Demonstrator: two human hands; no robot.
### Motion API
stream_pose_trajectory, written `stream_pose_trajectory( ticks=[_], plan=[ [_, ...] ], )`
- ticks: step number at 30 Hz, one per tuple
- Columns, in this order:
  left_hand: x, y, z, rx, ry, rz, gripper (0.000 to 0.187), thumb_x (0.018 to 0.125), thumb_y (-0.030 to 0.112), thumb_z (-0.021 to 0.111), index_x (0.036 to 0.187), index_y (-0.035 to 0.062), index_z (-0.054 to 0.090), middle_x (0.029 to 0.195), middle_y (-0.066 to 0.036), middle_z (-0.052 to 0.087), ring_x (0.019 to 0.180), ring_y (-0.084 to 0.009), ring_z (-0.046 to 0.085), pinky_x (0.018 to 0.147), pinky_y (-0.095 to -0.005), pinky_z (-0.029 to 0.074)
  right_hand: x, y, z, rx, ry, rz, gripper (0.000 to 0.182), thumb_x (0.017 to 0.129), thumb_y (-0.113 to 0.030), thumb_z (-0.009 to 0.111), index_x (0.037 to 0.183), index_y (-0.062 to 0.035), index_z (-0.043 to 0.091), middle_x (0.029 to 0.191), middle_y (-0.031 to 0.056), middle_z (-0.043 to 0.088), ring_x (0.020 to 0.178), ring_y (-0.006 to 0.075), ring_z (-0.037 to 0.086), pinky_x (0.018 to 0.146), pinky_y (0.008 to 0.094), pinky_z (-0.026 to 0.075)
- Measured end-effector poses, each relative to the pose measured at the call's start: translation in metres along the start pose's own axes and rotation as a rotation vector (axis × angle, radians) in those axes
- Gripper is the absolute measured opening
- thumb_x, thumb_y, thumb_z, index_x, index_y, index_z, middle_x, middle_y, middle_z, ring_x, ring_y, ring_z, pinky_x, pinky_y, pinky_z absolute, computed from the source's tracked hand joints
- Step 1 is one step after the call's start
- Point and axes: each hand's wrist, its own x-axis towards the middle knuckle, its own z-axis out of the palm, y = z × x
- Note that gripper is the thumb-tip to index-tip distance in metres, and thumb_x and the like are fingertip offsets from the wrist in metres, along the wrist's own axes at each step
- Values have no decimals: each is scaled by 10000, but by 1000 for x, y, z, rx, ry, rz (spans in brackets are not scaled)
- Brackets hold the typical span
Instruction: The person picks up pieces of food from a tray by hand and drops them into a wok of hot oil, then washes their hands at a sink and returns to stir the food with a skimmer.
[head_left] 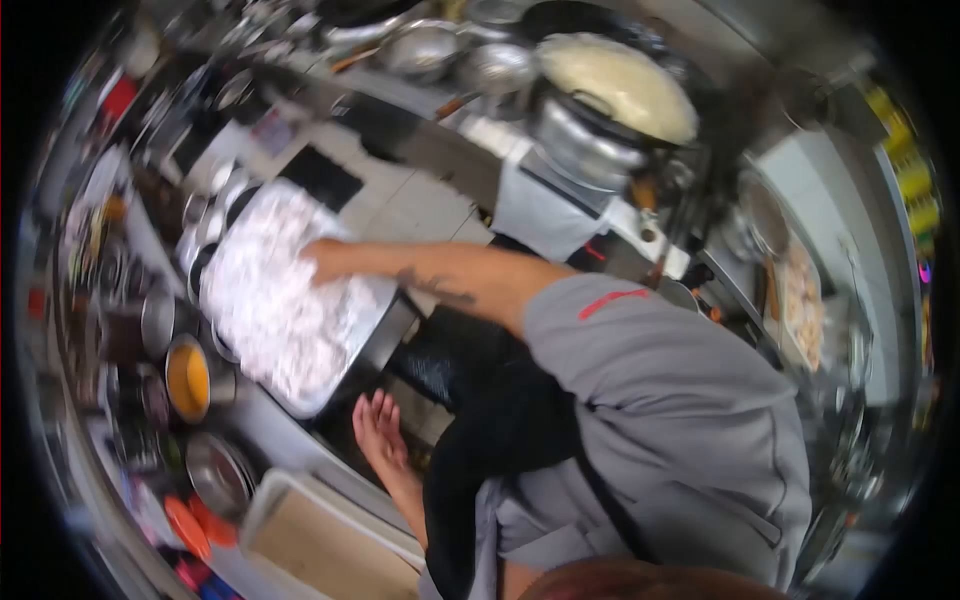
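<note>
My right hand reaches across to a large metal tray and touches the heap of white, powdery-looking pieces piled in it. Its fingers are blurred and partly sunk in the heap, so I cannot tell if they grip a piece. Beside the tray's near corner hangs my left hand, palm up with fingers stretched out and nothing in it. The white pieces rise above the tray's rim and cover most of its inside.
A metal container of orange-yellow liquid and steel bowls stand beside the tray. Below is a pale plastic bin. Across the aisle stands a big metal pot under a pale domed mass. A long tray of pieces lies right.
</note>
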Motion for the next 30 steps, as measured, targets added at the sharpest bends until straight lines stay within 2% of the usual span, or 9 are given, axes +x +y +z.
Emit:
stream_pose_trajectory(
  ticks=[1,2,3,4,10,15,19,26,30],
  plan=[
    [-26,-6,-14,-20,71,16,421,904,289,564,1252,93,431,1114,-161,590,902,-252,608,752,-360,516,-3,-20,28,38,-53,-38,711,646,-242,749,1282,-71,483,1196,173,559,1141,270,505,1036,328,335],
    [-46,-6,5,-41,82,6,389,908,242,560,1237,79,434,1088,-154,597,895,-238,612,737,-339,520,-18,-15,30,-126,69,-67,743,614,-208,775,1279,-56,479,1136,165,579,993,254,586,831,332,506],
    [-69,-103,53,-264,68,-186,357,911,195,556,1222,65,438,1063,-146,604,888,-224,616,721,-317,523,-125,-10,-37,173,-188,394,753,618,-192,778,1283,-28,464,1050,173,604,789,241,636,565,297,548],
    [-72,-137,88,-371,53,-207,335,913,180,551,1205,58,442,1041,-145,610,864,-220,621,706,-311,527,-140,-8,-74,103,-231,488,732,647,-186,766,1269,33,449,978,186,618,631,217,629,405,304,502],
    [-84,-116,52,-309,91,-236,276,918,154,537,1152,37,451,979,-138,624,801,-205,634,668,-294,535,-145,-65,-95,616,-121,459,534,747,-115,704,1205,60,491,839,112,656,649,146,617,442,260,495],
    [-79,-127,62,-256,40,-287,287,919,159,536,1165,37,451,996,-145,623,817,-215,630,683,-297,534,-142,-88,-203,638,-61,445,343,795,-93,656,1118,-34,557,913,83,667,714,124,623,459,259,498],
    [-78,-144,72,-173,-31,-353,322,918,201,548,1188,52,452,1042,-148,611,852,-226,624,710,-311,532,-175,-123,-339,361,168,497,393,789,-156,684,1149,-65,557,933,53,663,756,122,621,486,252,499],
    [-75,-189,79,-72,7,-476,309,902,244,579,1141,78,475,1011,-129,607,864,-237,605,735,-344,489,-274,-47,-548,-278,381,706,364,778,-185,661,1108,-55,580,812,50,619,592,125,580,450,240,497],
    [-84,-212,99,-124,45,-459,310,894,258,592,1126,83,485,1006,-128,600,860,-238,601,740,-351,489,-318,58,-638,-302,429,838,374,752,-182,682,1102,-84,595,748,28,605,576,121,570,440,238,490]
  ],
)
